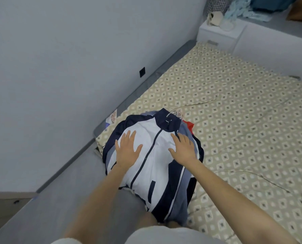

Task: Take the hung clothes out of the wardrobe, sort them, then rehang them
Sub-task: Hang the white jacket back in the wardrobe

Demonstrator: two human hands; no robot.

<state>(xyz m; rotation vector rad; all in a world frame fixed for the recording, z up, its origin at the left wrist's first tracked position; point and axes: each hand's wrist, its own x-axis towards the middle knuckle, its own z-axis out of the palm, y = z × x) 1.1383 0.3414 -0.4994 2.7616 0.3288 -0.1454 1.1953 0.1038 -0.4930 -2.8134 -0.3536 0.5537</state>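
Most of the view is filled by the bed (pixel 243 111), spread with a diamond-patterned sheet. On its near corner, under both palms, the hung clothes are stacked in a pile, topped by a white and navy zip jacket (pixel 157 173). The left hand (pixel 127 150) and right hand (pixel 183 148) are laid flat on the jacket's chest, fingers straight, one either side of the zip; nothing is gripped. A red garment (pixel 190 125) is seen just beyond the right fingertips, and hanger hooks (pixel 177 114) poke out past the collar.

The pile's lower part overhangs the bed edge, so it could slide off if the palms are lifted. The bunched hooks could snag when garments are separated.

No brand or legible writing can be made out. A printed slip (pixel 112 118) beyond the left hand is too blurred to read.
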